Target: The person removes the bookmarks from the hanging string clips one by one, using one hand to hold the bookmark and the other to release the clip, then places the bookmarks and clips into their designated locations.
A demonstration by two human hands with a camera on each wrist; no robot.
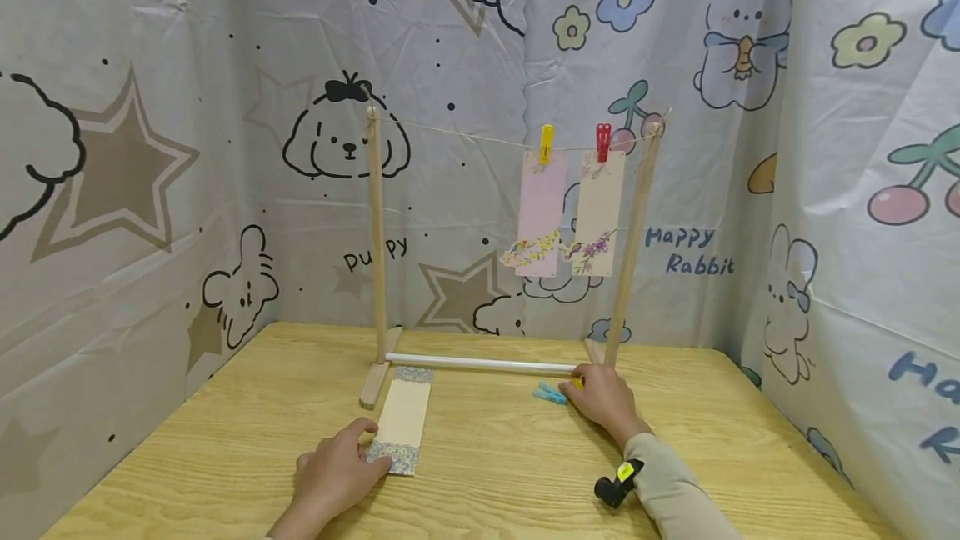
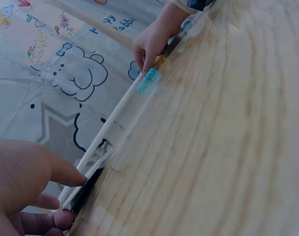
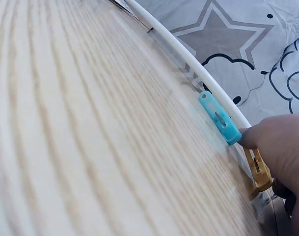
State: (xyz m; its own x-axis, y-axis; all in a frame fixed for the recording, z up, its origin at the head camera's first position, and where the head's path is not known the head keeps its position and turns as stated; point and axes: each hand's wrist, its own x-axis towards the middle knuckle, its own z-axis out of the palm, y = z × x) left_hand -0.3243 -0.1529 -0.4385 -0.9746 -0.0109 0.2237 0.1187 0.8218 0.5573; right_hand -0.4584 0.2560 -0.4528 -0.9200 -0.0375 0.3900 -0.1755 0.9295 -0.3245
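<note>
My left hand is at the lower left of a cream card with blue floral ends, lying on the table. Its index finger and thumb touch that card's edge, spread apart. My right hand pinches a yellow clothespin at the foot of the rack's right post; the fingers partly cover it. Close beside those fingertips lies a blue clothespin. From the string hang a pink card under another yellow clothespin and a second cream card under a red clothespin.
A wooden rack rises at the table's back, with a left post, a right post and a white crossbar low between them. Patterned cloth surrounds the wooden table. A black wrist camera sits on the right wrist.
</note>
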